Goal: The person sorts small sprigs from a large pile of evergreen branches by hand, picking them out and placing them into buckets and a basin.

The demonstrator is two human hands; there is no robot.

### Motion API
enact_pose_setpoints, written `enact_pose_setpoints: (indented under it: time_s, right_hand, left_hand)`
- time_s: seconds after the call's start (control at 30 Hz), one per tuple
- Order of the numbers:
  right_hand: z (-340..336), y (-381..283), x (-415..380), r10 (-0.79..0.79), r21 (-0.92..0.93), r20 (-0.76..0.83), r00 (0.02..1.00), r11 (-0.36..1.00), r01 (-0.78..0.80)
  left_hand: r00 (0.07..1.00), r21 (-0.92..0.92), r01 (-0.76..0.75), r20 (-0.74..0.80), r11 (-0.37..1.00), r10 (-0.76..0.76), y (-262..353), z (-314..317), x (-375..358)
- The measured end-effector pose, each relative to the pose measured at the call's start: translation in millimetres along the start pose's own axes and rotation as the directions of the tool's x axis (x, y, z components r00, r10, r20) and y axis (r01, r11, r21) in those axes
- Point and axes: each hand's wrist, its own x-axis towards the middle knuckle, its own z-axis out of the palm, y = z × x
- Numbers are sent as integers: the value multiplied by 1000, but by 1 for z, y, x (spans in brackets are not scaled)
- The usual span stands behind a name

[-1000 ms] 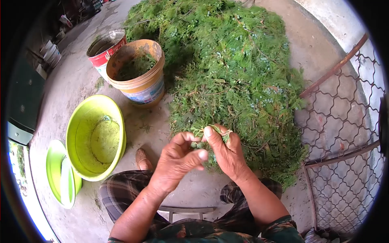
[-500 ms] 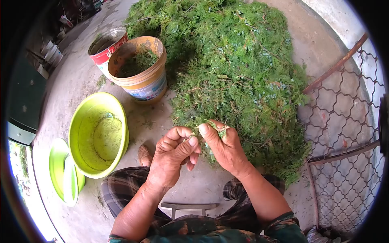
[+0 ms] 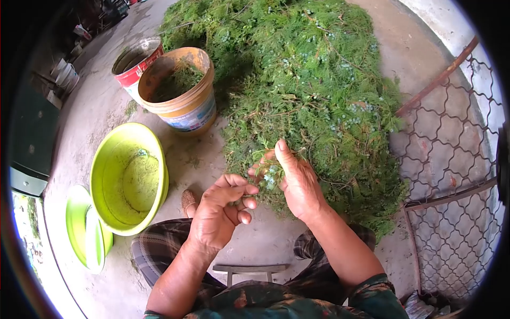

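The right hand [image 3: 302, 185] grasps a berried conifer sprig [image 3: 271, 176]. The left hand [image 3: 218, 210] curls just beside it; its grip is unclear.

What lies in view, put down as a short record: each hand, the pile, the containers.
right hand: holds a sprig with bluish berries, thumb raised
left hand: half curled beside the sprig; whether it pinches anything is unclear
pile: green branches beyond the hands
buckets: yellow bucket with greenery inside; red-and-white bucket behind it
basins: yellow-green basin; green basin next to it
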Motion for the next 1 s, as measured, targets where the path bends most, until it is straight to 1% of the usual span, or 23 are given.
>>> enact_pose_setpoints:
  time_s: [0.03,0.07,0.1,0.13,0.17,0.23,0.27,0.3,0.33,0.4,0.47,0.53,0.57,0.63,0.67,0.7,0.77,0.83,0.87,0.9,0.93,0.97,1.0]
  right_hand:
    - [0,4,2,-25,7,36,999,1000,24]
    - [2,4,1,-24,8,37,999,1000,24]
    - [5,4,-1,-43,-39,30,999,998,44]
    - [7,5,-2,-61,-85,26,998,994,63]
    - [4,5,-3,-46,-125,71,996,991,55]
    - [11,10,-5,-58,-115,85,995,991,67]
    - [13,12,-5,-72,-104,92,993,991,82]
    - [12,14,-5,-45,-65,167,985,996,56]
    - [12,16,-4,-43,-65,167,985,996,54]
    - [13,19,-4,-74,3,179,981,997,75]
    - [12,13,-6,-84,-24,190,978,996,90]
    - [10,12,-5,-90,-51,199,976,993,102]
    - [9,14,-4,-120,-44,221,968,990,133]
    - [8,15,-3,-150,-36,241,959,986,164]
    - [8,14,-2,-129,-78,251,959,985,153]
    - [8,13,-2,-107,-120,261,959,983,142]
    - [11,11,-4,-139,-136,228,964,975,173]
    - [9,11,-4,-172,-151,190,967,968,202]
    - [3,8,-3,-156,-21,152,976,987,161]
    - [-4,5,1,-137,107,119,983,986,124]
    - [-16,9,12,-183,272,72,980,949,157]
    - [-16,5,12,-156,353,40,987,926,132]
    - [-16,-1,11,-127,432,12,992,895,109]
  left_hand:
    - [1000,2,-1,-4,1000,1,-1,-3,1]
    - [998,88,-61,-9,994,62,-4,-6,4]
    - [992,171,-121,-8,978,124,-5,-7,6]
    - [992,169,-122,-10,978,126,-6,-6,7]
    - [989,236,-141,-8,962,147,-8,-4,8]
    - [982,347,-169,-20,922,187,-12,0,7]
    - [982,347,-167,-23,923,187,-14,1,9]
    - [969,378,-234,14,896,247,-18,2,12]
    - [951,405,-300,55,864,305,-20,2,15]
    - [951,407,-304,81,861,298,-21,2,15]
    - [951,411,-308,106,858,290,-19,1,14]
    - [963,674,-250,103,695,248,-15,6,9]
    - [964,673,-249,102,697,246,-13,10,8]
    - [976,386,-209,22,898,217,-12,17,5]
    - [976,387,-208,24,898,216,-11,16,5]
    - [982,348,-189,47,918,184,-10,14,4]
    - [986,308,-168,71,937,153,-11,15,4]
    - [939,432,-331,57,839,340,-15,22,5]
    - [940,432,-329,61,840,337,-14,19,4]
    - [954,385,-282,18,879,299,-10,11,3]
    - [966,335,-236,-25,912,258,-7,3,1]
    - [979,276,-196,0,941,204,-4,-2,2]
    - [978,274,-201,4,941,208,-5,0,3]
